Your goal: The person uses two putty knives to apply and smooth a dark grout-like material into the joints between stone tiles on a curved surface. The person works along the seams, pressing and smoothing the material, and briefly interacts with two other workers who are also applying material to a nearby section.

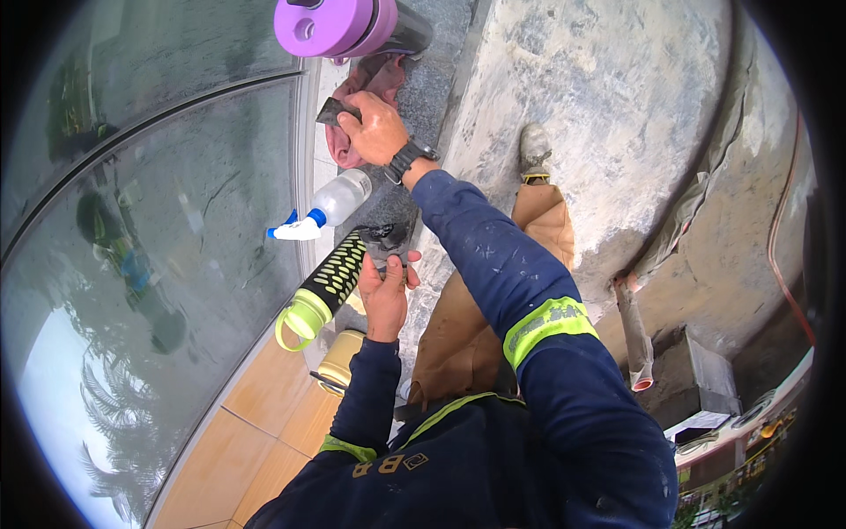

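My right hand (377,129) reaches forward, fingers closed on a small dark flat pad (337,112) over a crumpled pink cloth (344,145) on a grey stone ledge. Nearer to me, my left hand (385,301) pinches a small greyish see-through cup-like piece (384,252) with black smears at its top; its exact kind is unclear. Between the hands lies a clear spray bottle (345,198) with a blue and white trigger. Beside my left hand is a black bottle (333,275) with lime-green holes and a lime-green cap.
A large purple-lidded bottle (335,25) is beyond the cloth. Reflective glass (176,229) runs along the left, above tan tiles (256,441). A yellowish container (341,360) sits by my left forearm. Stained concrete (608,97) spreads on the right, with a pipe (634,335) and a grey block (705,379).
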Demonstrator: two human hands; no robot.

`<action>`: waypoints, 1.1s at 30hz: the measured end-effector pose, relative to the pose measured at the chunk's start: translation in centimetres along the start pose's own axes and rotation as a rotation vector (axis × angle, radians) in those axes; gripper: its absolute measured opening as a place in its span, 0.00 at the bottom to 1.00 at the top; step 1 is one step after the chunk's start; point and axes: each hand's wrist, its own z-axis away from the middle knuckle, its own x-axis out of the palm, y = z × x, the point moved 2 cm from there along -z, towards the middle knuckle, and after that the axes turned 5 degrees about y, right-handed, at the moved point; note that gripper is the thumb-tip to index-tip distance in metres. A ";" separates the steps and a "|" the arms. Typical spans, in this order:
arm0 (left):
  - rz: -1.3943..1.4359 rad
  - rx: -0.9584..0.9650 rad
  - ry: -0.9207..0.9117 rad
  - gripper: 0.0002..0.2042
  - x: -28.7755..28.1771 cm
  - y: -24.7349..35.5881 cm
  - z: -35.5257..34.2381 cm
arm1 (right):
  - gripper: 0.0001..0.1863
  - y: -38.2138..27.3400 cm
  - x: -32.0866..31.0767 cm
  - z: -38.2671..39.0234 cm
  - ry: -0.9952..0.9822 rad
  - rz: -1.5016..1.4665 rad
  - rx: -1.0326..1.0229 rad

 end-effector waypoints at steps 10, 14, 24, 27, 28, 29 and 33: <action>0.028 -0.015 -0.013 0.13 0.7 -0.5 -1.2 | 0.08 -0.1 -11.5 3.2 -0.078 -0.590 0.419; -0.326 0.044 -0.051 0.11 2.6 1.8 -2.3 | 0.05 -3.4 -18.8 5.9 -0.125 0.061 0.206; -0.908 0.508 -0.181 0.06 5.7 4.0 -3.4 | 0.06 -9.1 -20.7 8.2 -0.241 0.736 -0.499; -0.980 0.487 -0.216 0.05 6.2 4.2 -3.3 | 0.06 -9.1 -20.6 8.6 -0.235 0.718 -0.500; -0.959 0.486 -0.221 0.05 6.5 4.3 -3.1 | 0.06 -9.1 -20.6 8.7 -0.230 0.710 -0.492; -0.937 0.482 -0.228 0.05 6.9 4.3 -3.0 | 0.06 -8.9 -20.5 8.8 -0.225 0.699 -0.483; -0.946 0.457 -0.293 0.05 7.1 4.3 -3.2 | 0.05 -7.5 -20.3 8.9 -0.156 0.715 -0.427</action>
